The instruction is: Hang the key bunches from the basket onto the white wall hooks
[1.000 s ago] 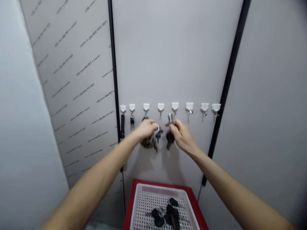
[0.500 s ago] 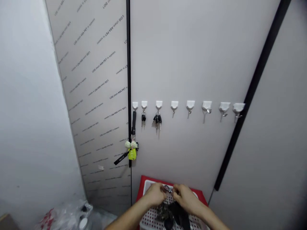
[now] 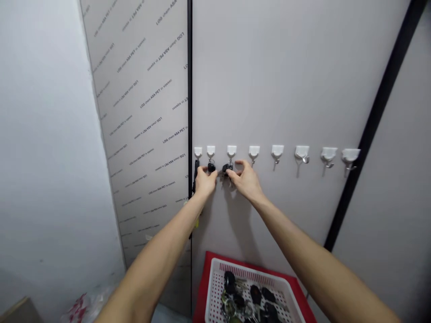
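Both my hands are raised to the row of wall hooks. My left hand (image 3: 205,181) is beside a bunch of black-headed keys (image 3: 211,167) on the second hook from the left, its thumb and fingers apart. At the third hook, my right hand (image 3: 247,179) has its index finger stretched out and its thumb at another bunch of dark-headed keys (image 3: 226,169). Whether the fingertips grip either bunch is hard to see. Hanging from the first hook is a black strap (image 3: 196,170); my left hand and forearm hide most of what dangles below it.
Several white hooks (image 3: 278,151) continue to the right along the grey panel. Below, a white perforated basket (image 3: 292,294) with several keys and rings sits on a red surface (image 3: 205,273). A black vertical strip (image 3: 190,89) runs left of the hooks. Plastic bags (image 3: 87,307) lie lower left.
Both hands have risen from the basket to the key bunches on the second and third hooks. The basket's contents now show, and the view has shifted slightly.
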Demonstrator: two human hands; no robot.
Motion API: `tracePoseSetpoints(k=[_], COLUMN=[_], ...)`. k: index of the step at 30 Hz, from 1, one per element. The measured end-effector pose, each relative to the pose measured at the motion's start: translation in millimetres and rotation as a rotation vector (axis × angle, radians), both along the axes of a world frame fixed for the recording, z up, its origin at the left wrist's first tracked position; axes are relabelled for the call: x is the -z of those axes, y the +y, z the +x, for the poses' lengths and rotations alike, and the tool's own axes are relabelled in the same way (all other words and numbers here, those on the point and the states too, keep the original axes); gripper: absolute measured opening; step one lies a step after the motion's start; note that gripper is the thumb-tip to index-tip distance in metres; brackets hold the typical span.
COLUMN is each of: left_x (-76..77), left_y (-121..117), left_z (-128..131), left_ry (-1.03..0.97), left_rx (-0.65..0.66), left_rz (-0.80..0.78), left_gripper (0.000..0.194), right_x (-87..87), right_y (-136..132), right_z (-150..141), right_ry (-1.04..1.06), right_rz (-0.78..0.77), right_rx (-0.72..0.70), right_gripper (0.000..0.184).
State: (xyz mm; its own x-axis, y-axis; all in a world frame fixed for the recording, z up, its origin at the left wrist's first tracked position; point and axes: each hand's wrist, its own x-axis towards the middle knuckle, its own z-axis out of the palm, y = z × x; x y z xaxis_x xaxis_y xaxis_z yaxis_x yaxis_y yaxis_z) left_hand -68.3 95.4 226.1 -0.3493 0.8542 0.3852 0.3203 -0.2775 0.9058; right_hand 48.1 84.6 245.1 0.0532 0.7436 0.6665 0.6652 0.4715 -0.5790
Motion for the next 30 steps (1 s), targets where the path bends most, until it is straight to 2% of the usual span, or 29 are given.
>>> tracePoseSetpoints(k=[3, 6, 8, 11, 14, 17, 20, 22, 26, 30], left_x=[-10.0, -22.3, -32.3, -48.8, -65.3, -79.8, -90.7, -95.5, -97.0, -93.2], left_y=[-2.5, -13.8, -20.0, -21.4, -17.0, -16.0, -19.8, -22.1, -20.6, -15.2], left_z=[-3.0, -12.8, -19.7, -26.0, -28.6, -33.1, -40.4, -44.2, -43.2, -36.1], left_ry=[-0.034, -0.033, -0.022, 0.021, 0.172, 0.387, 0.553, 0.606, 0.561, 0.564], left_rx=[0.086, 0.115, 0.118, 0.108, 0.056, 0.014, 0.123, 0.175, 0.091, 0.048], left_rz=[0.012, 0.066, 0.100, 0.145, 0.180, 0.123, -0.015, -0.055, 0.078, 0.170], left_gripper=[0.012, 0.016, 0.019, 0.019, 0.018, 0.017, 0.015, 0.015, 0.016, 0.019], right_x=[0.3, -1.2, -3.2, -3.5, -1.4, -2.8, -12.0, -21.6, -39.2, -40.7], right_y=[6.5, 4.0, -1.2, -7.7, -7.4, -4.5, -5.8, -8.9, -13.6, -12.4], right_z=[-1.9, 1.1, 2.2, -0.5, -4.8, -4.9, -0.8, 1.3, -0.1, -2.4], right_ry=[0.040, 0.041, -0.021, -0.177, -0.282, -0.310, -0.326, -0.327, -0.363, -0.414], right_rz=[-0.038, -0.057, -0.033, -0.034, -0.069, -0.079, -0.027, 0.035, 0.131, 0.137], right_rx=[-0.027, -0.021, 0.017, 0.145, 0.230, 0.220, 0.208, 0.241, 0.265, 0.193], right_gripper=[0.031, 0.023, 0.025, 0.036, 0.035, 0.027, 0.025, 0.025, 0.026, 0.026])
